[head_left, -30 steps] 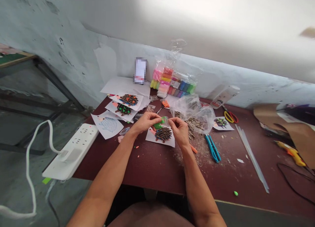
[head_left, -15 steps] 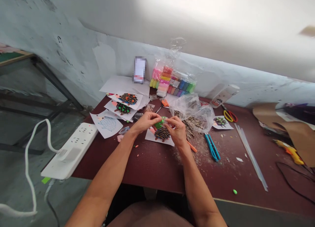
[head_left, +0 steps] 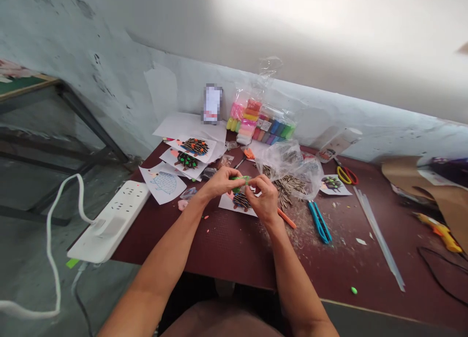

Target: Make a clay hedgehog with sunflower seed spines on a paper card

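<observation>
Near the middle of the table, my left hand (head_left: 221, 183) pinches a small green packet (head_left: 239, 182) that looks like wrapped clay. My right hand (head_left: 264, 194) has its fingers closed on the packet's clear right end. Just below the hands lies a white card (head_left: 234, 207) bearing a hedgehog figure with dark spines, partly covered by my fingers. An orange stick-like tool (head_left: 287, 218) rests beside my right wrist. Behind my right hand is a heap of thin brown pieces (head_left: 288, 186), spilling from a clear plastic bag (head_left: 309, 173).
Hedgehog cards (head_left: 187, 160) and a blue hedgehog drawing (head_left: 161, 183) lie left. Colored clay packs (head_left: 261, 125) and a phone (head_left: 212, 104) stand behind. A blue cutter (head_left: 319, 222), scissors (head_left: 346, 174), glue sticks (head_left: 380, 242) and a glue gun (head_left: 438, 231) are right; a power strip (head_left: 109, 222) left.
The green packet is tilted flatter between my hands, and my left fingers cover it differently. The whole scene has shifted slightly to the right in view.
</observation>
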`<move>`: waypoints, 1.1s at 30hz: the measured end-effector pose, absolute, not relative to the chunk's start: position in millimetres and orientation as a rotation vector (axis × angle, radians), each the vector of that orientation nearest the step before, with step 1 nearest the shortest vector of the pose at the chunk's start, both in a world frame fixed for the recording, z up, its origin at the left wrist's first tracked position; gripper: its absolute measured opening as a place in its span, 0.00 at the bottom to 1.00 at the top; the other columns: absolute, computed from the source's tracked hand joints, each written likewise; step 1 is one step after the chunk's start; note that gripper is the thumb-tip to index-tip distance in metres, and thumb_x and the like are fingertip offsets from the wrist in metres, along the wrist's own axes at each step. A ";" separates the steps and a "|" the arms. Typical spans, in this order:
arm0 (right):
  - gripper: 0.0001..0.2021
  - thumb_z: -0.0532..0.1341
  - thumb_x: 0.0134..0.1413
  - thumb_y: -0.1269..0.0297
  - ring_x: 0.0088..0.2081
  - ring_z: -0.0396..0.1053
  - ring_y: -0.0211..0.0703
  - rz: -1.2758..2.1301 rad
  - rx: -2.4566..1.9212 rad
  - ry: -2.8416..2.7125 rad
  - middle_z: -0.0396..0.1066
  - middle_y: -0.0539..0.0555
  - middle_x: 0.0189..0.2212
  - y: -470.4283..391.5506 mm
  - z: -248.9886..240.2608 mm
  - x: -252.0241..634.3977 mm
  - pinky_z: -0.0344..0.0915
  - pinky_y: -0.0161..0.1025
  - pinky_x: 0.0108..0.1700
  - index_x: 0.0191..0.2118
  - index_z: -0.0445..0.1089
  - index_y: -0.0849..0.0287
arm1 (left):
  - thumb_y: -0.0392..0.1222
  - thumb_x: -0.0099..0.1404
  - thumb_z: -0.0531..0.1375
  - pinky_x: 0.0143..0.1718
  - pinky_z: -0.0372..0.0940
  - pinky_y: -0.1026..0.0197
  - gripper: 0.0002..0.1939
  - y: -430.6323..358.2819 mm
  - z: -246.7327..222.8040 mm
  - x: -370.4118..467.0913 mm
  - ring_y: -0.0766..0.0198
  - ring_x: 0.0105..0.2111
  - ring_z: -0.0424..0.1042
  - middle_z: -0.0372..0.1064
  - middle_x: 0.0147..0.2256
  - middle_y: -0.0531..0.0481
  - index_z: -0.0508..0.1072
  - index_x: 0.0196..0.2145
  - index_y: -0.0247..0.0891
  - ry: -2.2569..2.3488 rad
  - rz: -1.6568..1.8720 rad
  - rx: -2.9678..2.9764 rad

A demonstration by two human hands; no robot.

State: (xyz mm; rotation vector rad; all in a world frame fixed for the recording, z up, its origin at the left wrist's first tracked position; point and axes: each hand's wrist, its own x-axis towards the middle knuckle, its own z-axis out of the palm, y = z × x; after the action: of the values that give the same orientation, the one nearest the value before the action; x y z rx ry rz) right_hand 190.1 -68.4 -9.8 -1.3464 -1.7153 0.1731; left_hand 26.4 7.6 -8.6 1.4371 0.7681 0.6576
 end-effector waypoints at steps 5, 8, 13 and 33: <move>0.06 0.59 0.58 0.66 0.28 0.61 0.38 0.104 -1.380 -1.462 0.65 0.48 0.27 -69.2 -2.6 192.8 0.61 0.36 0.33 0.29 0.67 0.55 | 0.44 0.52 0.64 0.20 0.55 0.69 0.11 9.1 -6.2 25.8 0.73 0.19 0.60 0.64 0.18 0.56 0.71 0.21 0.35 0.900 0.864 1.426; 0.06 0.58 0.60 0.61 0.29 0.63 0.38 0.283 -1.401 -1.232 0.70 0.50 0.31 -67.2 0.3 201.8 0.63 0.37 0.33 0.37 0.70 0.56 | 0.47 0.51 0.64 0.19 0.54 0.68 0.12 13.2 -4.2 19.1 0.72 0.18 0.61 0.66 0.18 0.55 0.70 0.22 0.36 0.939 0.991 1.292; 0.10 0.59 0.56 0.58 0.26 0.63 0.38 0.569 -1.403 -1.227 0.72 0.50 0.28 -63.8 -8.0 206.0 0.61 0.36 0.31 0.37 0.74 0.57 | 0.47 0.51 0.64 0.17 0.50 0.67 0.11 16.1 -0.8 10.0 0.71 0.17 0.61 0.66 0.19 0.56 0.72 0.26 0.37 0.927 1.005 1.190; 0.16 0.68 0.52 0.48 0.23 0.59 0.36 0.641 -1.448 -1.200 0.67 0.47 0.22 -64.4 -12.6 204.0 0.59 0.36 0.28 0.29 0.73 0.57 | 0.41 0.57 0.65 0.33 0.65 0.64 0.11 11.3 0.4 12.2 0.67 0.30 0.71 0.74 0.30 0.50 0.81 0.38 0.36 0.827 0.792 1.430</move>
State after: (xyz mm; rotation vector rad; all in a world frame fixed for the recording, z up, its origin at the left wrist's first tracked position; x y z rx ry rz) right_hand 204.0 -64.4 -12.6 -1.4482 -1.1998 0.6406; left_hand 12.2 11.3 0.4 1.4303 0.8270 0.7922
